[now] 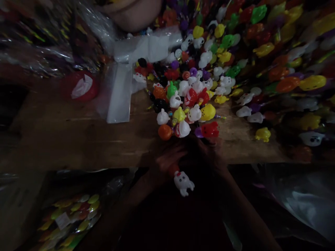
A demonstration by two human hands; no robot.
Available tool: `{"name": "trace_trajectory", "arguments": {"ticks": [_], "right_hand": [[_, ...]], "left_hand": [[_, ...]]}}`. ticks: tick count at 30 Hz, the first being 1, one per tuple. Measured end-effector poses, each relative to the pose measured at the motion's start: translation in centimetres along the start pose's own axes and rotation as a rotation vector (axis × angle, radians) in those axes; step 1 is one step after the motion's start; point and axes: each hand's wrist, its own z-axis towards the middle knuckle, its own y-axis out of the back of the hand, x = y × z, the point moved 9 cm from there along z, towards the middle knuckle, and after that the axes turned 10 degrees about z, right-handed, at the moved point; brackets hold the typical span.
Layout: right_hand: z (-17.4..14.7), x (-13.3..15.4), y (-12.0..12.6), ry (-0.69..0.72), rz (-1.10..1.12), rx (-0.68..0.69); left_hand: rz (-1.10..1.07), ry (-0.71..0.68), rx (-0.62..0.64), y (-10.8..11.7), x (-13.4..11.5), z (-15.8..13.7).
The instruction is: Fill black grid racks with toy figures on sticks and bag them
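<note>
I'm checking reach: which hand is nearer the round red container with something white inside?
Left. The left hand is rightward of the red container, nearer the body; the right hand lies farther right.

You are seeing no readable text. Below and to the left of your left hand's grip (171, 157), a small white rectangular paper label (62, 221) is showing on a clear plastic bag of multicoloured figures (88, 226), its surface appearing too dim for reading.
</note>
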Motion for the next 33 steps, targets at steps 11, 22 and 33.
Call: {"name": "trace_trajectory", "arguments": {"ticks": [11, 22, 33], "right_hand": [[0.4, 2.3, -2.1, 0.206, -0.352, 0.131], [-2.7, 6.3, 1.5, 0.216, -0.265, 0.069], [-4.2, 9.9, 5.9, 0.021, -0.01, -0.131]], "left_hand": [[-0.533, 0.682, 0.124, 0.9, -0.2, 0.4], [-0.622, 0.632, 0.195, -0.3, -2.0, 0.1], [-0.083, 0.217, 0.123, 3.3, -6.5, 4.8]]}}
